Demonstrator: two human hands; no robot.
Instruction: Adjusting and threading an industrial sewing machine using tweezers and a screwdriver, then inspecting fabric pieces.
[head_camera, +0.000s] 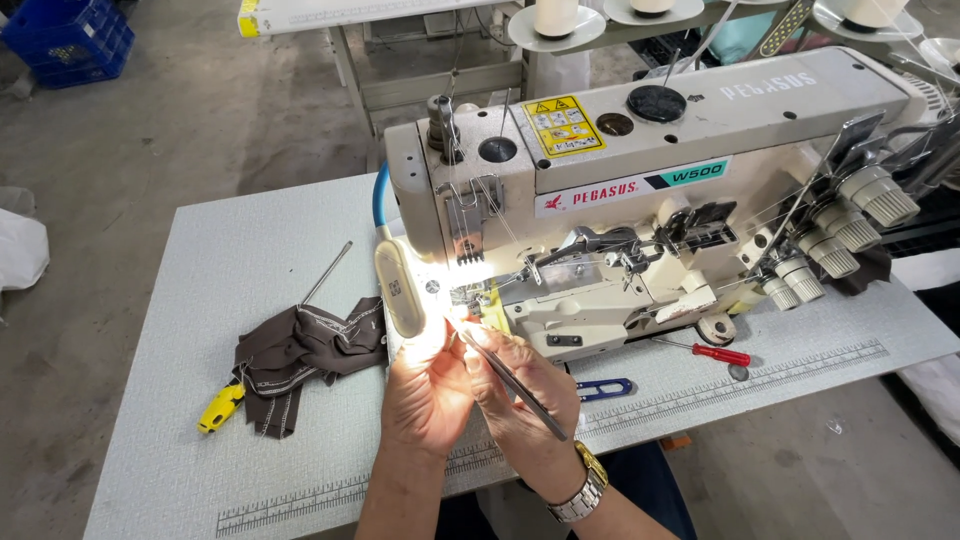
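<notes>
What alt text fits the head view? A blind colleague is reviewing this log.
Two hands meet under the needles of a cream industrial sewing machine; the right hand holds metal tweezers, the left hand pinches beside their tip. Brown fabric, a yellow-handled screwdriver and blue snips lie on the grey table.

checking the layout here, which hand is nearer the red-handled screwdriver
Right. The right hand, holding tweezers, sits just left of the red-handled screwdriver; the left hand is farther away, beyond the right hand.

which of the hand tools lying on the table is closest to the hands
The blue thread snips, just right of the right hand. The red screwdriver lies farther right, and the yellow-handled screwdriver sits far left beyond the brown cloth.
</notes>
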